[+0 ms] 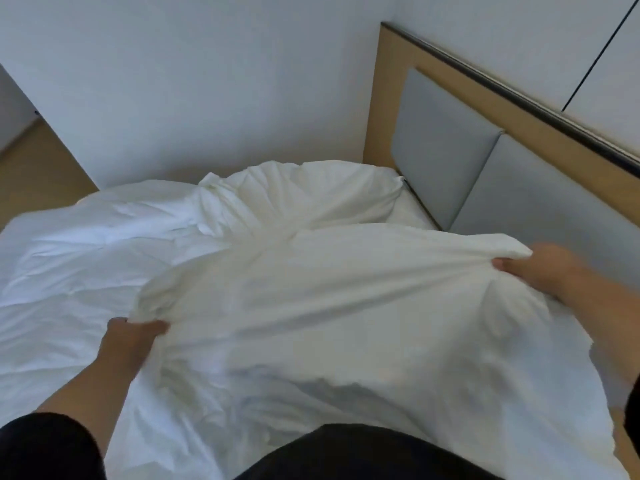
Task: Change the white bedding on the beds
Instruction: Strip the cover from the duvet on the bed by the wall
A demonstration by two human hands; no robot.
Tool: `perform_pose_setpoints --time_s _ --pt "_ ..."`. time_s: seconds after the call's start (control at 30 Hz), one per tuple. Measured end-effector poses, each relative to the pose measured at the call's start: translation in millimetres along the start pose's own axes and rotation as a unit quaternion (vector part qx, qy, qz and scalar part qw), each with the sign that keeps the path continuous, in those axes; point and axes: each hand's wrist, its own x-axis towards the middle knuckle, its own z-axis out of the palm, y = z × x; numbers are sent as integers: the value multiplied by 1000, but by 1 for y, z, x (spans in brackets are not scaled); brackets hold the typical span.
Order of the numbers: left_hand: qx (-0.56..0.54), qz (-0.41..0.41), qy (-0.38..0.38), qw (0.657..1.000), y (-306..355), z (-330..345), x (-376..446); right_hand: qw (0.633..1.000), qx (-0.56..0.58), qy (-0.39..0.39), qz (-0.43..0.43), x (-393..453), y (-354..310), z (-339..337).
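My left hand (133, 336) and right hand (540, 268) each grip bunched white duvet (329, 299); I should pull evenly.

This is a bedroom, plain enough to be a hotel or guest room. A light wooden headboard frame with grey padded rectangular panels (446, 150) stands against a bare white wall (173, 81). Just below the headboard lies a plump white pillow (311, 192), and rumpled white bedding (104, 265) spreads away from it. Left of the headboard, past the wall's end, tan wooden flooring (38, 168) shows.
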Motion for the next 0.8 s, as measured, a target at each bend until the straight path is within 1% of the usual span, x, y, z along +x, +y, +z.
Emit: perform_pose_setpoints --time_s 0.1,0.13,0.2,0.27,0.33,0.4,0.43,0.5,0.53,0.57,0.6,0.63,0.73,0.8 --pt "115 -78 -52 989 -61 20 27 998 6 -60 -11 -13 -5 30" --pt "154 -85 -63 982 -69 32 26 996 6 -84 -18 -18 -9 39" --pt "211 -63 -93 971 -65 56 13 991 -1 -128 -30 -26 -14 55" --pt "272 -1 -110 956 -48 79 10 988 -2 -149 -46 -37 -17 65" --pt "296 98 -144 939 -14 104 2 987 13 -149 -62 -54 -22 68" --pt "268 185 -189 926 31 132 -19 983 39 -158 -86 -82 -33 64" --pt "248 221 -216 918 54 149 -33 978 55 -174 -97 -100 -39 62" --pt "209 263 -277 900 101 184 -71 963 100 -225 -110 -134 -49 60" --pt "198 267 -302 893 121 203 -88 954 122 -251 -113 -147 -51 60" --pt "194 262 -321 889 140 221 -105 944 137 -275 -120 -159 -54 61" --pt "215 250 -337 882 158 241 -121 936 153 -291 -127 -167 -52 61" --pt "260 233 -354 868 172 261 -136 930 162 -302 -130 -172 -48 62" --pt "438 134 -384 802 191 306 -166 925 182 -308 -131 -176 -32 68" --pt "541 100 -371 748 183 333 -177 930 190 -293 -117 -170 -15 72"
